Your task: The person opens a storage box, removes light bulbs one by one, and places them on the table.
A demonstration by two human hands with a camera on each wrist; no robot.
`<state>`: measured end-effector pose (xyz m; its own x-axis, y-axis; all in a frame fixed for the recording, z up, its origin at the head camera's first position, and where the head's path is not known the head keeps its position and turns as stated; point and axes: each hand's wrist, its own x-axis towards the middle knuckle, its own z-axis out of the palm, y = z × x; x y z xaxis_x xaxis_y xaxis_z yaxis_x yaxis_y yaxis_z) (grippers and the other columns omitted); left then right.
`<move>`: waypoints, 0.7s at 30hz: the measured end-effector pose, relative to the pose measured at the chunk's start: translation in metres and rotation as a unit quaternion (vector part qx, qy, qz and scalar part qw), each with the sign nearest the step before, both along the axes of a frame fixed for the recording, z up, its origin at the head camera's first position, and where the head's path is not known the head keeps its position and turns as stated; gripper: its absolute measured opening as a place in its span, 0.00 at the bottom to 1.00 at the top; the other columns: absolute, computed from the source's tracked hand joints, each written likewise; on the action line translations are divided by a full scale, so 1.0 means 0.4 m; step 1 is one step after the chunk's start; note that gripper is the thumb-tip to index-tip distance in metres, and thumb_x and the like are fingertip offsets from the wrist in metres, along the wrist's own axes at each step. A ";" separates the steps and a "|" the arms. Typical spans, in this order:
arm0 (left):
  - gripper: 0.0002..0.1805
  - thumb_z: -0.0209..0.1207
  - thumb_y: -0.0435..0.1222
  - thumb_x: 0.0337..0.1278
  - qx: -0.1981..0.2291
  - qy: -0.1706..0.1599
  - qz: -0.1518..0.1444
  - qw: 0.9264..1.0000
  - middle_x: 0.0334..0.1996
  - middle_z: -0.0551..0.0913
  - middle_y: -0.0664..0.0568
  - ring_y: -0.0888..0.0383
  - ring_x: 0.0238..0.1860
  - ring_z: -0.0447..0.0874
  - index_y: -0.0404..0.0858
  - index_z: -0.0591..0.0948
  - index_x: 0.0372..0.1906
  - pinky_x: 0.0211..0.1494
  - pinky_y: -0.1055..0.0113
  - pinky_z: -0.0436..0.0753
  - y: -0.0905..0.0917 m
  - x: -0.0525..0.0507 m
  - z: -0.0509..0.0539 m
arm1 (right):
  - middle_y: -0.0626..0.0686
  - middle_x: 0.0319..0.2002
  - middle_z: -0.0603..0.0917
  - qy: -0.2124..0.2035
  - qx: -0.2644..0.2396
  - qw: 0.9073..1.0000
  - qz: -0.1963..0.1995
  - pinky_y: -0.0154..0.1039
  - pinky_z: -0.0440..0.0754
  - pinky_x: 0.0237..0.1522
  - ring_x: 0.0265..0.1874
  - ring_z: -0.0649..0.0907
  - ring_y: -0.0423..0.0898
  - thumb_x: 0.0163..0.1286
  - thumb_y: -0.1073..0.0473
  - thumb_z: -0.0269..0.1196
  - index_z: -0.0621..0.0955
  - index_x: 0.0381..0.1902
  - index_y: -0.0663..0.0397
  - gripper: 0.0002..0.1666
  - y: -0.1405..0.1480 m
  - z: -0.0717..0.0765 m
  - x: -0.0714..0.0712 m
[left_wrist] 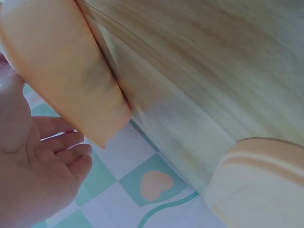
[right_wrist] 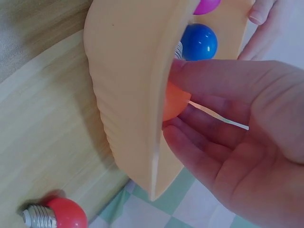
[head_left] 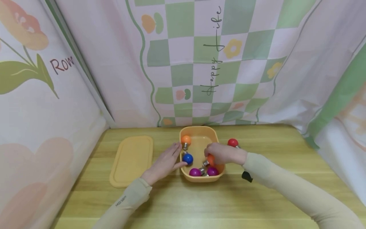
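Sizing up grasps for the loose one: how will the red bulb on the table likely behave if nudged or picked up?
The red bulb would probably roll in a curve, since its round globe and narrower metal base lie sideways. Its smooth globe may slip; the ridged base likely grips better. It looks rigid, so probably no squashing.

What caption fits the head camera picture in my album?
Right hand holds an orange bulb inside the box; a red bulb lies outside.

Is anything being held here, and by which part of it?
The right grip holds an orange bulb by its round end. The left grip only touches the box.
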<state>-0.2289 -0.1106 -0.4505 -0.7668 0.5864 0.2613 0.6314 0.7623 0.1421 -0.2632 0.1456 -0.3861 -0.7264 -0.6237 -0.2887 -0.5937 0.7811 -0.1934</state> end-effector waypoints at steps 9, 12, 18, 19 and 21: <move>0.42 0.55 0.55 0.68 -0.008 0.014 -0.002 1.000 0.71 0.66 0.31 0.38 0.73 0.65 0.24 0.64 0.71 0.75 0.49 0.70 0.001 0.001 0.003 | 0.54 0.37 0.85 0.068 -0.064 0.995 0.043 0.40 0.86 0.41 0.34 0.82 0.46 0.54 0.68 0.71 0.85 0.40 0.58 0.14 0.031 0.042 0.009; 0.42 0.55 0.55 0.67 -0.011 0.029 -0.004 1.000 0.71 0.67 0.31 0.37 0.72 0.67 0.24 0.65 0.70 0.74 0.49 0.71 0.002 0.002 0.004 | 0.55 0.34 0.86 0.126 -0.103 0.983 0.083 0.39 0.85 0.38 0.33 0.84 0.48 0.52 0.67 0.71 0.85 0.37 0.60 0.12 0.049 0.051 0.006; 0.41 0.56 0.54 0.67 -0.021 0.041 -0.002 0.999 0.70 0.69 0.31 0.37 0.71 0.69 0.24 0.67 0.69 0.73 0.50 0.73 0.002 0.002 0.006 | 0.56 0.32 0.86 0.165 -0.169 0.968 0.087 0.33 0.80 0.33 0.30 0.82 0.46 0.51 0.70 0.71 0.85 0.35 0.63 0.11 0.083 0.066 -0.006; 0.41 0.55 0.55 0.67 -0.022 0.041 -0.002 0.999 0.70 0.69 0.31 0.37 0.71 0.69 0.24 0.67 0.69 0.73 0.50 0.73 0.002 0.003 0.006 | 0.56 0.32 0.86 0.169 -0.174 0.967 0.084 0.32 0.79 0.31 0.29 0.82 0.46 0.51 0.70 0.71 0.84 0.34 0.63 0.11 0.088 0.069 -0.007; 0.41 0.55 0.55 0.67 -0.023 0.040 -0.001 0.999 0.70 0.69 0.32 0.37 0.71 0.69 0.24 0.67 0.69 0.73 0.49 0.73 0.003 0.004 0.007 | 0.55 0.31 0.86 0.169 -0.182 0.966 0.073 0.31 0.77 0.30 0.28 0.81 0.44 0.50 0.70 0.71 0.84 0.34 0.63 0.11 0.099 0.073 -0.009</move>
